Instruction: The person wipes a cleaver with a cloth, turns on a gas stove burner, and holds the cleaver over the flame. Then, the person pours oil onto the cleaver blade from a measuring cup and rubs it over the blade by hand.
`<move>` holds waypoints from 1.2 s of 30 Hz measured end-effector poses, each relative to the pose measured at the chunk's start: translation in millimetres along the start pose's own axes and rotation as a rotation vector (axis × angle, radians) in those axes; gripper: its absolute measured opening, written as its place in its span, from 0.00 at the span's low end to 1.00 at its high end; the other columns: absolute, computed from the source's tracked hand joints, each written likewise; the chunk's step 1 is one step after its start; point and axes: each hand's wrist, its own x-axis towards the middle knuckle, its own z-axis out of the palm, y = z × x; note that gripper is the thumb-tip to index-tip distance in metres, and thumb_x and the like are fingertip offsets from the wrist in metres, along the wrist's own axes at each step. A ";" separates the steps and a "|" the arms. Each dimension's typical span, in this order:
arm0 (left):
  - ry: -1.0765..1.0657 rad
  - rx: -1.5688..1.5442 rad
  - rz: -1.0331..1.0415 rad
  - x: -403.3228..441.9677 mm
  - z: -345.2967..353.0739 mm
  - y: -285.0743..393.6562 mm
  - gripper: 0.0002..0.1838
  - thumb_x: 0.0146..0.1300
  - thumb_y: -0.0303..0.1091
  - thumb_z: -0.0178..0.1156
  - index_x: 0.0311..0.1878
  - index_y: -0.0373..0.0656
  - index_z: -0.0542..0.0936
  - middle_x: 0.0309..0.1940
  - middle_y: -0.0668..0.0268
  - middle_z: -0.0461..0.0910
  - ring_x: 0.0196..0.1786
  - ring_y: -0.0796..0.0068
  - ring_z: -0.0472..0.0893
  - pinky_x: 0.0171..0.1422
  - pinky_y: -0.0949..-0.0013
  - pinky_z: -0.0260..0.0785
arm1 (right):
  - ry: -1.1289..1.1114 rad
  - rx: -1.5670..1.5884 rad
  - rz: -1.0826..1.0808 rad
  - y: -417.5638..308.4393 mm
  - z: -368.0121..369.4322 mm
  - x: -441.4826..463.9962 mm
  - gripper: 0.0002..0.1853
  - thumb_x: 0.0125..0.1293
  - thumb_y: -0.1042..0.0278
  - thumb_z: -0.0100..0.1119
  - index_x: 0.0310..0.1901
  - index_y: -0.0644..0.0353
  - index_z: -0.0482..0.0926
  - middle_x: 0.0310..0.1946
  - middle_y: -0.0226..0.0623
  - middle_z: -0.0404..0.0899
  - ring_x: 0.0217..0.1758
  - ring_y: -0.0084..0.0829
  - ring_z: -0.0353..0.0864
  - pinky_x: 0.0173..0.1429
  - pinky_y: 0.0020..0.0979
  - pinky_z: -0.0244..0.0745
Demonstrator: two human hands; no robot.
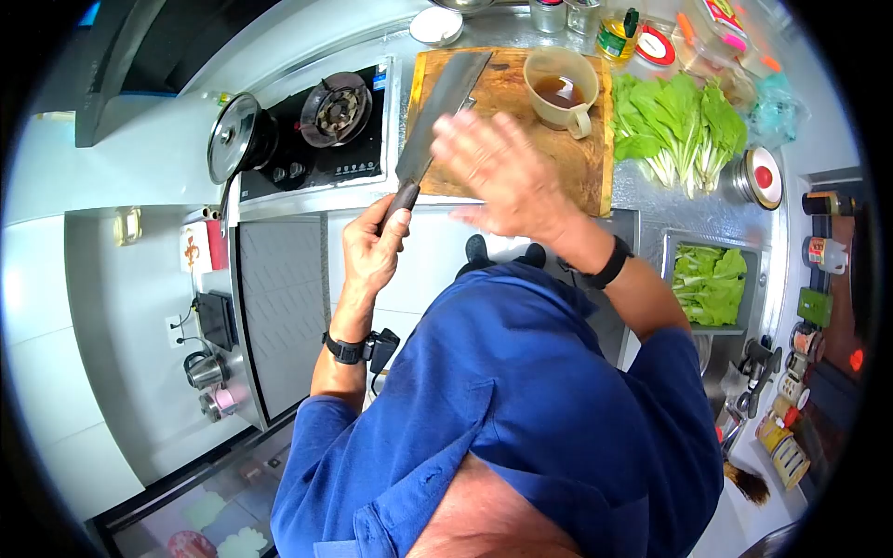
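Note:
My left hand (372, 244) is wrapped round the dark handle of a kitchen knife (446, 93) with a long, wide grey blade. The blade points up and away over the left part of a wooden cutting board (584, 181). My right hand (502, 175) is slightly blurred, its fingers stretched out flat over the board beside the blade. Whether those fingertips touch the blade I cannot tell. Beyond the right hand, a beige cup (586, 70) with brown liquid stands on the board.
Left of the board is a black gas stove (358, 139) with a lidded pot (237, 139) beside it. Leafy greens (684, 126) lie to the right, and more leaves (712, 284) are in the sink (756, 279). Behind stand an oil bottle (616, 37) and a white bowl (435, 26).

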 end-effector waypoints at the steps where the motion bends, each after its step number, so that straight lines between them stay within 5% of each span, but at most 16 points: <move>1: 0.002 0.001 0.000 -0.7 -0.2 5.3 0.22 0.71 0.45 0.65 0.56 0.34 0.83 0.27 0.72 0.79 0.25 0.86 0.73 0.28 0.78 0.66 | -0.035 0.084 -0.060 -8.3 3.0 2.4 0.44 0.65 0.36 0.58 0.77 0.54 0.63 0.79 0.39 0.59 0.83 0.37 0.55 0.84 0.50 0.46; 5: -0.070 -0.104 -0.098 -4.7 -3.9 13.4 0.20 0.74 0.44 0.62 0.55 0.35 0.83 0.25 0.71 0.78 0.23 0.86 0.73 0.26 0.78 0.65 | -0.072 0.079 -0.185 0.9 5.6 11.9 0.45 0.63 0.35 0.58 0.76 0.54 0.64 0.78 0.39 0.61 0.83 0.36 0.55 0.84 0.49 0.46; 10: -0.127 -0.284 -0.180 -11.4 -11.7 10.4 0.19 0.76 0.45 0.58 0.53 0.37 0.83 0.24 0.71 0.77 0.21 0.85 0.72 0.25 0.79 0.64 | 0.078 -0.131 -0.045 70.6 -13.8 27.3 0.40 0.68 0.40 0.58 0.76 0.55 0.65 0.78 0.38 0.60 0.81 0.40 0.58 0.82 0.51 0.51; 12: -0.149 -0.329 -0.169 -12.6 -14.5 7.2 0.24 0.76 0.49 0.56 0.53 0.33 0.81 0.23 0.69 0.77 0.20 0.83 0.70 0.24 0.78 0.61 | 0.114 -0.272 0.168 84.2 -18.3 27.2 0.39 0.69 0.45 0.59 0.76 0.58 0.64 0.79 0.42 0.58 0.80 0.45 0.59 0.81 0.50 0.53; 17: -0.120 -0.384 -0.196 -15.1 -19.8 3.7 0.25 0.77 0.50 0.54 0.53 0.33 0.80 0.23 0.69 0.76 0.20 0.84 0.70 0.23 0.79 0.61 | 0.095 -0.045 0.204 69.9 -1.5 1.4 0.36 0.72 0.45 0.57 0.74 0.59 0.66 0.78 0.49 0.58 0.80 0.50 0.58 0.79 0.48 0.57; 21: -0.105 -0.503 -0.251 -18.1 -27.9 0.3 0.26 0.76 0.51 0.54 0.54 0.32 0.79 0.23 0.69 0.76 0.19 0.84 0.70 0.23 0.80 0.60 | -0.089 0.511 0.408 53.9 21.4 -19.9 0.40 0.75 0.39 0.47 0.78 0.60 0.57 0.80 0.49 0.53 0.83 0.49 0.53 0.82 0.47 0.51; 23: -0.094 -0.542 -0.258 -19.3 -32.8 -2.9 0.27 0.77 0.52 0.54 0.55 0.31 0.78 0.24 0.69 0.76 0.19 0.84 0.70 0.22 0.80 0.60 | 0.120 1.790 0.681 44.8 28.4 -21.2 0.46 0.76 0.31 0.37 0.80 0.62 0.50 0.82 0.49 0.48 0.85 0.46 0.46 0.84 0.48 0.42; 24: -0.090 -0.555 -0.263 -19.0 -35.8 -7.2 0.27 0.77 0.52 0.54 0.55 0.30 0.77 0.25 0.69 0.76 0.19 0.83 0.70 0.22 0.79 0.60 | 0.160 2.066 0.704 41.6 25.2 -19.2 0.50 0.74 0.25 0.28 0.80 0.66 0.46 0.82 0.51 0.45 0.86 0.45 0.40 0.85 0.52 0.35; 27: -0.100 -0.635 -0.300 -15.0 -47.1 -18.9 0.28 0.77 0.53 0.54 0.56 0.30 0.77 0.25 0.68 0.75 0.18 0.81 0.70 0.22 0.79 0.61 | 0.327 2.421 0.705 33.9 18.4 -12.0 0.50 0.74 0.25 0.29 0.80 0.66 0.48 0.83 0.53 0.41 0.86 0.47 0.39 0.85 0.54 0.36; 32: -0.167 -0.870 -0.318 -1.6 -71.0 -47.4 0.26 0.77 0.52 0.53 0.56 0.33 0.78 0.24 0.66 0.75 0.18 0.79 0.70 0.22 0.78 0.63 | 0.359 2.412 0.644 21.7 10.9 6.0 0.52 0.73 0.24 0.30 0.80 0.66 0.47 0.83 0.53 0.40 0.86 0.48 0.39 0.85 0.54 0.36; 35: -0.340 -1.095 -0.242 7.8 -87.8 -69.0 0.30 0.71 0.57 0.61 0.55 0.35 0.77 0.24 0.68 0.72 0.18 0.80 0.68 0.21 0.78 0.62 | 0.266 2.058 0.568 9.8 9.3 23.3 0.51 0.74 0.26 0.31 0.79 0.69 0.49 0.81 0.54 0.46 0.85 0.47 0.45 0.85 0.50 0.37; 36: -0.360 -1.120 -0.263 10.0 -93.1 -72.0 0.30 0.69 0.58 0.63 0.54 0.35 0.77 0.24 0.69 0.71 0.17 0.80 0.67 0.21 0.78 0.61 | 0.207 1.612 0.532 2.4 4.9 31.9 0.50 0.75 0.27 0.32 0.78 0.70 0.51 0.81 0.53 0.49 0.85 0.46 0.47 0.85 0.49 0.39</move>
